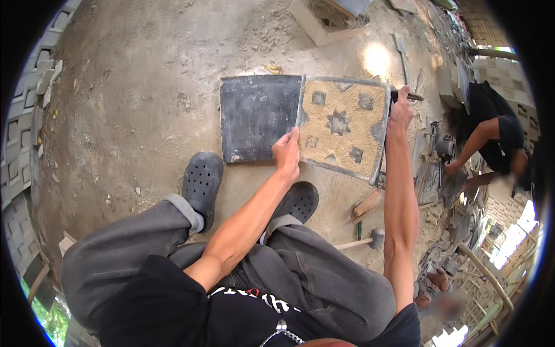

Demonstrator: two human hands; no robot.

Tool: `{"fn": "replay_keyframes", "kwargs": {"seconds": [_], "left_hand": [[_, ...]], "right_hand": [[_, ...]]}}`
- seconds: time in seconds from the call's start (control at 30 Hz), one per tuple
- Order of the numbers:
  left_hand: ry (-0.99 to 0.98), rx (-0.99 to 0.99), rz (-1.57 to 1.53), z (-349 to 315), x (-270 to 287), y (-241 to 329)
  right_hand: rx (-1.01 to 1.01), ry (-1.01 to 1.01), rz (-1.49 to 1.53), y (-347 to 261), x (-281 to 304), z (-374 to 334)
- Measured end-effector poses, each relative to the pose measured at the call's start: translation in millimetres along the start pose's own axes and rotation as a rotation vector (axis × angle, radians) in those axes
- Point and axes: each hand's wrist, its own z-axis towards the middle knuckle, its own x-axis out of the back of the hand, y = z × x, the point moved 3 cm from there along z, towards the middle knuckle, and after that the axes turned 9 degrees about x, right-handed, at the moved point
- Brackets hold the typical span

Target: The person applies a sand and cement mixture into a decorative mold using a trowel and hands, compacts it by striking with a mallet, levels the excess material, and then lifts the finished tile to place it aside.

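Note:
A square patterned panel [342, 95] lies in front of me, its grey frame filled with sandy material around a grey star and several smaller grey shapes. My left hand [287, 151] pinches its near left edge. At its far right corner, my right hand [402, 113] is closed round a dark bar-like handle [415, 96]; whether this is fixed to the panel I cannot tell. A plain dark grey square slab [260, 118] lies flat on the ground against the panel's left side.
My dark clogs [203, 182] stand just nearer than the slab. A mallet [376, 238] and a wooden block [367, 205] lie by my right forearm. Farther off is a concrete block [324, 29]. Another person [491, 127] bends over tools at the right; one more sits lower right.

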Motion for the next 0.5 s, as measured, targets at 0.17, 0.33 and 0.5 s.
{"fn": "replay_keyframes", "kwargs": {"seconds": [0.17,0.33,0.5], "left_hand": [[0.009,-0.147,0.582,-7,20,27],[-0.004,-0.615,0.665,-31,-22,94],[-0.400,-0.985,0.897,-45,-116,174]], "right_hand": [[-0.058,-0.047,-0.016,1,-3,-8],[0.107,0.029,-0.194,20,-6,5],[0.159,0.000,-0.217,-22,-40,-36]]}}
